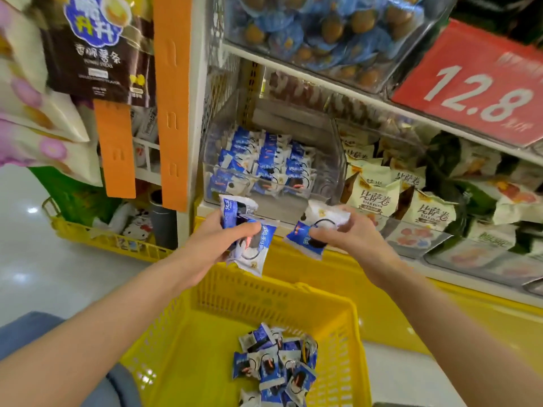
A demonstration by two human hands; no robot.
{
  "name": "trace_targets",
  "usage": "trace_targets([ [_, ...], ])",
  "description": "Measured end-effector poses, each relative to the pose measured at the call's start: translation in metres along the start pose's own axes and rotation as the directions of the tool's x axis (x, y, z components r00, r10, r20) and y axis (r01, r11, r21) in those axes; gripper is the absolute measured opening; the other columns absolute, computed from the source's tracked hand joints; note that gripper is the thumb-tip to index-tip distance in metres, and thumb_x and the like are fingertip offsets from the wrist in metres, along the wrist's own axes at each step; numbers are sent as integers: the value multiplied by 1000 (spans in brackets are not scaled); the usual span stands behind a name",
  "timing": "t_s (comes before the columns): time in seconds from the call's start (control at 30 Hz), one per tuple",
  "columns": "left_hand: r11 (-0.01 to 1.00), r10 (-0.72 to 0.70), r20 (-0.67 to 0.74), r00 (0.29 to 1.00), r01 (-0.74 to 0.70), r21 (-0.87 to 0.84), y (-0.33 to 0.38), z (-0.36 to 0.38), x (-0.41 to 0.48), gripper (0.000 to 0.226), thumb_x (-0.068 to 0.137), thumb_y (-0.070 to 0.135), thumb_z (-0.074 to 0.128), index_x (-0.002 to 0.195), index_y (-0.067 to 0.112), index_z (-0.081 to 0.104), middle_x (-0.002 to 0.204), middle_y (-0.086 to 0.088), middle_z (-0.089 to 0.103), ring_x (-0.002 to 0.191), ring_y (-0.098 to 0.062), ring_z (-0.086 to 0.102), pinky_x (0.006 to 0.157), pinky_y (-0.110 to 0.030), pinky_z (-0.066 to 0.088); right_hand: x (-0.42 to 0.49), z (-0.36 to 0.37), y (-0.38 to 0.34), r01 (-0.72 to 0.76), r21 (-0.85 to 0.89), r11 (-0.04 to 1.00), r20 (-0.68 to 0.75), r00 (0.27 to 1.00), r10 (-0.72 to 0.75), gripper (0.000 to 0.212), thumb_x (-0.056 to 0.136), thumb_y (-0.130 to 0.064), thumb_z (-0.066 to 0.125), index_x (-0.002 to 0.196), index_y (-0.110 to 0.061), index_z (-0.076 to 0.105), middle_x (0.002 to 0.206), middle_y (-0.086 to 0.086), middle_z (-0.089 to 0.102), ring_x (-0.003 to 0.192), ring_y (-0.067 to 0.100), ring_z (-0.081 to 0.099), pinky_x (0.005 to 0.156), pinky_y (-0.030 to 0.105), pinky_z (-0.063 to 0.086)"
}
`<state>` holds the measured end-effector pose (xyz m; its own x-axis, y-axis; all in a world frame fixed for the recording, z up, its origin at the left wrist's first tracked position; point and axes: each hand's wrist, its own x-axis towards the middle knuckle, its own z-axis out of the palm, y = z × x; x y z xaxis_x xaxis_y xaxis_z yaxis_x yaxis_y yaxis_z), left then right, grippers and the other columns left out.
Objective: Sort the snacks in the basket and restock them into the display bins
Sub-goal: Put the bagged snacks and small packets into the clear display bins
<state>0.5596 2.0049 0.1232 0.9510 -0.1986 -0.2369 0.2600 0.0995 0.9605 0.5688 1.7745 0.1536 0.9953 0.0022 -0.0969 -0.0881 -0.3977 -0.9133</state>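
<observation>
Bright, even overhead shop light leaves white glare spots on the glossy floor [31,210] and sheen on the clear display bin [330,154]. Hanging bags [97,54] at upper left and the red price sign [476,83] are blurred; the wide lens bows the shelf edge [293,70].

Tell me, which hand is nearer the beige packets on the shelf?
Right. The right hand, pinching a blue-and-white packet, sits just below and left of the beige packets; the left hand, gripping other packets, is well off to their left.
</observation>
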Motion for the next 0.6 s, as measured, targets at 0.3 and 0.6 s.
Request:
trace_targets([
  [0.3, 983, -5, -55, 998, -5, -183, 15, -17, 30, 40, 78, 27, 70, 114, 17, 56, 79, 4, 68, 62, -6, 61, 51, -21, 41, 83, -3, -71, 179, -285, 942, -166, 958, -232, 29, 66, -36, 82, 84, -27, 60, 85, -6, 65, 73, 4, 61, 61, 18, 46],
  [0.6, 970, -39, -235, 971, -20, -243, 21, -46, 51, 48, 77, 26, 73, 119, 19, 51, 94, -5, 70, 60, -8, 67, 43, -17, 44, 160, 29, -47, 83, -548, 832, 43, 997, -72, 22, 76, -36, 74, 81, -22, 58, 87, 3, 65, 75, 14, 59, 71, 30, 50],
])
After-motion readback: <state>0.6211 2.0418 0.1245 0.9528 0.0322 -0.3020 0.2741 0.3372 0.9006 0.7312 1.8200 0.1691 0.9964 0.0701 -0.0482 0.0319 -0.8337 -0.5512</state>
